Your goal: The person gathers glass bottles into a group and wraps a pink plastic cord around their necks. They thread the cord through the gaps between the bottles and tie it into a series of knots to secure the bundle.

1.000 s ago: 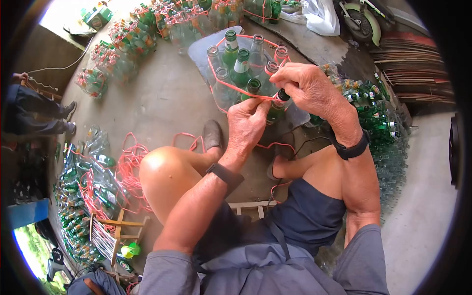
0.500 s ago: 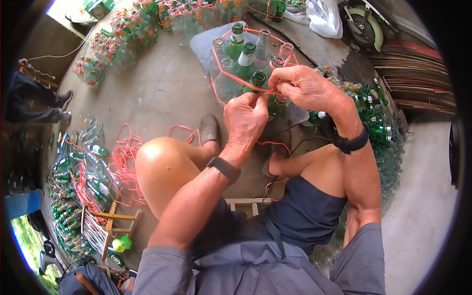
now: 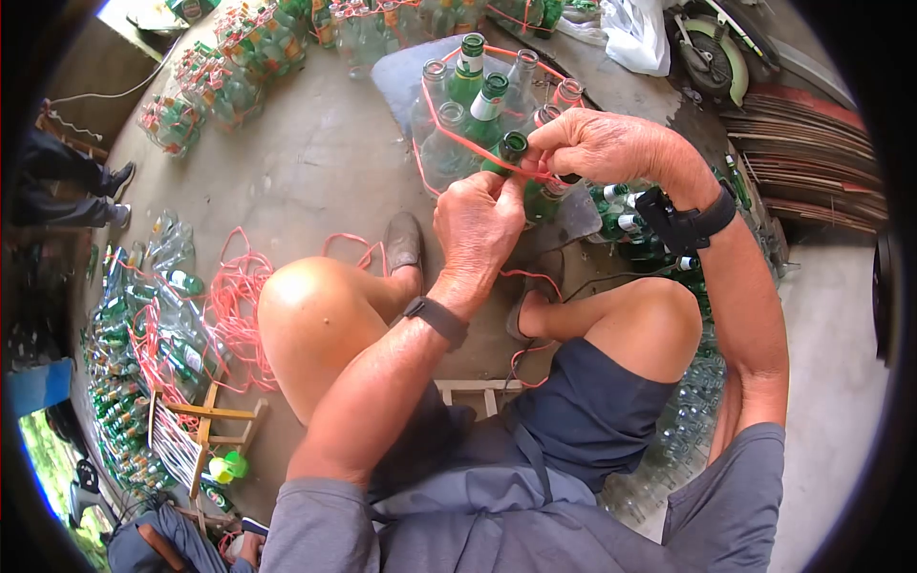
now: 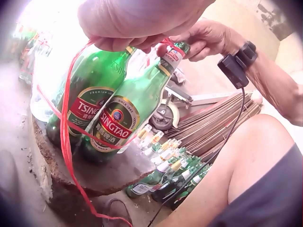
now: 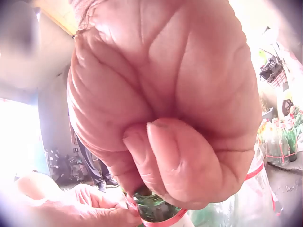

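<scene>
Several green and clear bottles stand upright in a cluster on a grey board point(image 3: 406, 72), with red strapping point(image 3: 461, 139) round their necks. My left hand point(image 3: 478, 224) pinches the strapping beside a front green bottle point(image 3: 513, 146). At the neck of the bottle to its right, my right hand point(image 3: 611, 148) has its fingers curled round the strapping. In the left wrist view, two labelled green bottles point(image 4: 118, 118) stand side by side, and a red strand point(image 4: 66, 137) hangs down from the left hand. The right wrist view has the curled right fingers point(image 5: 175, 165) over a green bottle mouth point(image 5: 154, 203).
Tied bottle bundles point(image 3: 224, 86) stand along the back and left. Loose red strapping point(image 3: 239, 306) lies on the floor by the left knee, near a wooden frame point(image 3: 205, 420) and piled bottles point(image 3: 119, 411). More bottles lie at right, below stacked boards point(image 3: 802, 153).
The bottle cluster sits slightly further right and higher in the head view. My right hand and forearm have shifted right, with the elbow further out; the left hand still pinches the strapping.
</scene>
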`<state>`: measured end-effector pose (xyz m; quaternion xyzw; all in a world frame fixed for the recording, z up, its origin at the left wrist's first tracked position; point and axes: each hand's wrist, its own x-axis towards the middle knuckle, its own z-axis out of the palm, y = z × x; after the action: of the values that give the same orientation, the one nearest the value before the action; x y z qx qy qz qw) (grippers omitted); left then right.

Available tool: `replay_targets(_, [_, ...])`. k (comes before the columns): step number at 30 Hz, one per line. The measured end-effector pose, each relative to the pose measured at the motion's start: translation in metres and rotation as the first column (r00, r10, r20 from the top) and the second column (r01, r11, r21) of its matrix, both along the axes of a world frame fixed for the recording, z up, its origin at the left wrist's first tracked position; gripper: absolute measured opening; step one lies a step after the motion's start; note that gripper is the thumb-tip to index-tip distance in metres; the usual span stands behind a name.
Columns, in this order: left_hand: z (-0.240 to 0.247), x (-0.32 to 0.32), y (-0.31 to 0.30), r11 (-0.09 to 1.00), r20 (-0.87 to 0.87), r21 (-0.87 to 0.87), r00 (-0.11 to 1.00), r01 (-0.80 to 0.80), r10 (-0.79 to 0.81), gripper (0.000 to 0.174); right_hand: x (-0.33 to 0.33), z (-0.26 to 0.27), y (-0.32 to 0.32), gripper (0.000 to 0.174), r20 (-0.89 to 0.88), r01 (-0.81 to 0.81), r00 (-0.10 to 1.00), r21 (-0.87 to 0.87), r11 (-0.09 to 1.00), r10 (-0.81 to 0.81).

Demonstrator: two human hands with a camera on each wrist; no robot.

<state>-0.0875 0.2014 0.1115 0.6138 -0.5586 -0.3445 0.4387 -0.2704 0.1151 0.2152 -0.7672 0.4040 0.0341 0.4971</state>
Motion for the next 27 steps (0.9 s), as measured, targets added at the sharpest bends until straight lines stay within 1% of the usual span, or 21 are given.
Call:
replay_targets(3, [0.0, 0.0, 0.001, 1.0, 0.011, 0.018, 1.0, 0.004, -0.004, 0.041, 0.002, 0.007, -0.002, 0.035, -0.05, -0.034, 0.998, -0.029, 0.999, 0.032])
replay_targets(5, [0.002, 0.001, 0.0, 1.0, 0.011, 0.017, 1.0, 0.008, -0.008, 0.042, 0.001, 0.005, -0.006, 0.035, -0.036, -0.049, 0.998, -0.009, 0.999, 0.048])
replay_targets(7, [0.009, 0.003, 0.001, 0.99, 0.027, 0.132, 0.999, 0.043, -0.047, 0.034, -0.001, 0.0, -0.006, 0.035, -0.019, -0.064, 0.998, 0.011, 0.998, 0.064])
replay_targets(9, [0.011, 0.004, 0.002, 0.99, 0.038, 0.13, 0.998, 0.044, -0.05, 0.035, -0.001, -0.005, -0.001, 0.035, 0.012, -0.03, 0.999, -0.053, 0.998, 0.031])
replay_targets(10, [0.011, 0.004, 0.002, 0.99, 0.049, 0.129, 0.997, 0.047, -0.054, 0.035, -0.001, -0.006, 0.001, 0.035, 0.01, -0.031, 0.999, -0.052, 0.998, 0.032])
replay_targets(12, [0.011, 0.004, 0.003, 0.99, 0.051, 0.13, 0.997, 0.046, -0.053, 0.036, 0.001, -0.006, 0.006, 0.036, -0.028, -0.083, 0.997, -0.205, 0.975, 0.078])
replay_targets(13, [0.011, 0.004, 0.003, 0.99, 0.056, 0.131, 0.997, 0.045, -0.052, 0.036, 0.001, -0.005, 0.013, 0.031, -0.052, -0.074, 0.997, -0.3, 0.951, 0.061])
replay_targets(14, [0.01, 0.004, 0.003, 0.99, 0.055, 0.131, 0.997, 0.044, -0.052, 0.036, 0.001, -0.004, 0.017, 0.031, -0.052, -0.074, 0.997, -0.3, 0.951, 0.061])
replay_targets(15, [0.01, 0.003, 0.002, 0.991, 0.04, 0.129, 0.998, 0.042, -0.047, 0.037, 0.0, -0.003, 0.02, 0.027, -0.154, -0.166, 0.983, -0.488, 0.857, 0.103])
replay_targets(16, [0.009, 0.003, 0.002, 0.991, 0.025, 0.127, 0.999, 0.039, -0.042, 0.037, 0.0, -0.002, 0.023, 0.023, -0.261, -0.265, 0.958, -0.641, 0.72, 0.12])
replay_targets(17, [0.009, 0.003, 0.003, 0.991, 0.024, 0.127, 0.999, 0.039, -0.042, 0.037, 0.0, 0.0, 0.026, 0.023, -0.262, -0.266, 0.958, -0.641, 0.72, 0.121])
replay_targets(19, [0.011, 0.004, 0.004, 0.988, -0.017, 0.149, 0.999, 0.043, -0.04, 0.038, 0.004, 0.006, 0.031, 0.021, -0.352, -0.339, 0.928, -0.668, 0.662, 0.12])
replay_targets(20, [0.01, 0.004, 0.004, 0.988, -0.019, 0.149, 0.999, 0.042, -0.04, 0.038, 0.005, 0.007, 0.032, 0.021, -0.353, -0.34, 0.928, -0.668, 0.662, 0.121])
replay_targets(22, [0.009, 0.004, 0.005, 0.99, -0.011, 0.138, 0.999, 0.034, -0.033, 0.039, 0.008, 0.009, 0.034, 0.025, -0.536, -0.488, 0.839, -0.66, 0.57, 0.097])
replay_targets(23, [0.008, 0.004, 0.005, 0.99, -0.011, 0.139, 0.999, 0.033, -0.032, 0.039, 0.01, 0.011, 0.035, 0.025, -0.536, -0.489, 0.838, -0.66, 0.57, 0.099])
replay_targets(25, [0.008, 0.005, 0.005, 0.989, -0.03, 0.144, 0.999, 0.039, -0.035, 0.039, 0.012, 0.016, 0.036, 0.026, -0.574, -0.545, 0.813, -0.689, 0.478, 0.1])
replay_targets(27, [0.007, 0.005, 0.005, 0.989, -0.029, 0.143, 0.999, 0.042, -0.039, 0.038, 0.016, 0.02, 0.036, 0.023, -0.604, -0.567, 0.791, -0.666, 0.484, 0.095])
